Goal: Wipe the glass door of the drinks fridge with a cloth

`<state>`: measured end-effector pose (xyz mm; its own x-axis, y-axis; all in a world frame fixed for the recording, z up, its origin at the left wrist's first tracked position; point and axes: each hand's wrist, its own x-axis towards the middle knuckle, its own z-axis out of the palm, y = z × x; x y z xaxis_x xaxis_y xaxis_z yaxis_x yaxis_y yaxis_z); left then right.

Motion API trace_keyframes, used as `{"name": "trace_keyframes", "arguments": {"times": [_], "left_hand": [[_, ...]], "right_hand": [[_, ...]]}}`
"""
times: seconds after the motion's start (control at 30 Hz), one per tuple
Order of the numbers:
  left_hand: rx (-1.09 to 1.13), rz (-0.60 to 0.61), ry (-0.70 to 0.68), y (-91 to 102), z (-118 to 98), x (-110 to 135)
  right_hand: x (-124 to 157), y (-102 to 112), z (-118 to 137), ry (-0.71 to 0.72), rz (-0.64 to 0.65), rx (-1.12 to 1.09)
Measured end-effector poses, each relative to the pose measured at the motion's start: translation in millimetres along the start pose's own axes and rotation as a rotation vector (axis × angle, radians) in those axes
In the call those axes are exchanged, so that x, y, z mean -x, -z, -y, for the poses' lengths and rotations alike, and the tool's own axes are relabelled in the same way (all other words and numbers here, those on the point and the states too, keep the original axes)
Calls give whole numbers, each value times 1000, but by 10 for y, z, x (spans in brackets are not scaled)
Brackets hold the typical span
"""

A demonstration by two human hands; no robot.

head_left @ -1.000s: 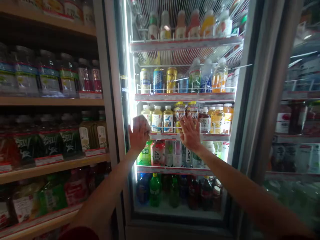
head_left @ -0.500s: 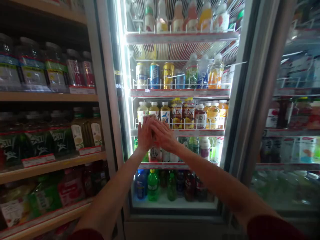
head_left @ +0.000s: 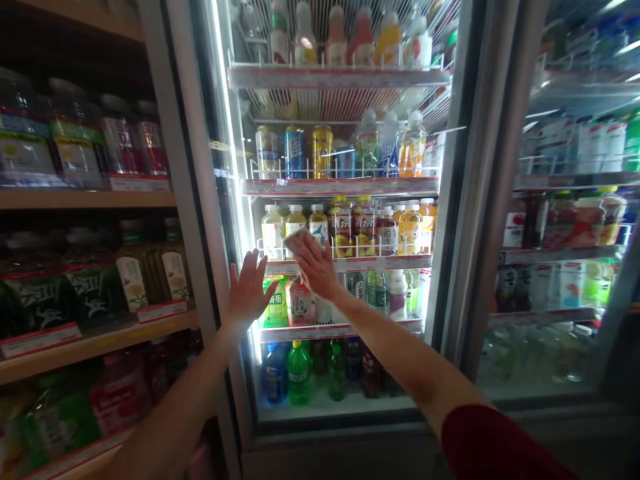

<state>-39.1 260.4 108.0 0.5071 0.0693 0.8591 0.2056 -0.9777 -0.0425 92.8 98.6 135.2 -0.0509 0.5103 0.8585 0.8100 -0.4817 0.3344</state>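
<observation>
At the glass cooler door [head_left: 350, 427], left of centre, my flattened right hand [head_left: 319, 272] holds a pale cloth [head_left: 295, 241] (presumably for broad contact); my left hand [head_left: 249, 290] fans wide, empty, near the door's left edge.

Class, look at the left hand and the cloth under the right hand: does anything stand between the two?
Nothing visible does. The left hand is open, apart from the cloth under the right hand; the bottles showing in the gap appear to stand behind the glass door.
</observation>
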Motion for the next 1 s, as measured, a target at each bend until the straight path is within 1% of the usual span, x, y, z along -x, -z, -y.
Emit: {"name": "trace_keyframes", "arguments": {"times": [0.1,0.17,0.2,0.23,0.33,0.37,0.4,0.43,0.53,0.57,0.6,0.63,0.67,0.77,0.83,0.9,1.0], "left_hand": [[17,-17,63,-53,-72,-8],[25,-50,103,-102,-145,-16],[28,-69,114,-128,-195,-25],[32,-84,107,-155,-253,-37],[49,-88,0,-232,-446,-79],[53,-88,-29,-253,-503,-90],[56,-93,-41,-271,-550,-98],[56,-101,-36,-284,-587,-103],[73,-118,-1,-296,-664,-114],[84,-117,6,-296,-696,-122],[97,-115,11,-296,-738,-136],[111,-110,9,-299,-793,-154],[125,-103,1,-306,-858,-177],[149,-75,-28,-342,-1065,-252],[143,-69,-24,-371,-1150,-283],[130,-71,-18,-393,-1172,-292],[129,-83,-22,-414,-1167,-283]], "right_hand": [[243,128,-371,-165,-44,42],[341,178,-495,-266,-58,74],[368,186,-508,-281,-48,84],[382,184,-498,-263,-26,87],[407,168,-466,-111,35,84],[424,178,-499,-83,34,88],[451,200,-565,-92,17,96],[486,235,-657,-141,-14,107],[610,364,-979,-406,-126,130],[644,398,-1052,-476,-153,127],[670,422,-1090,-516,-166,116],[689,435,-1094,-518,-161,98],[702,439,-1072,-488,-140,76],[755,441,-989,-337,-33,27],[835,479,-1060,-309,0,38],[946,555,-1260,-395,-32,84],[1088,664,-1591,-641,-150,170]]}}
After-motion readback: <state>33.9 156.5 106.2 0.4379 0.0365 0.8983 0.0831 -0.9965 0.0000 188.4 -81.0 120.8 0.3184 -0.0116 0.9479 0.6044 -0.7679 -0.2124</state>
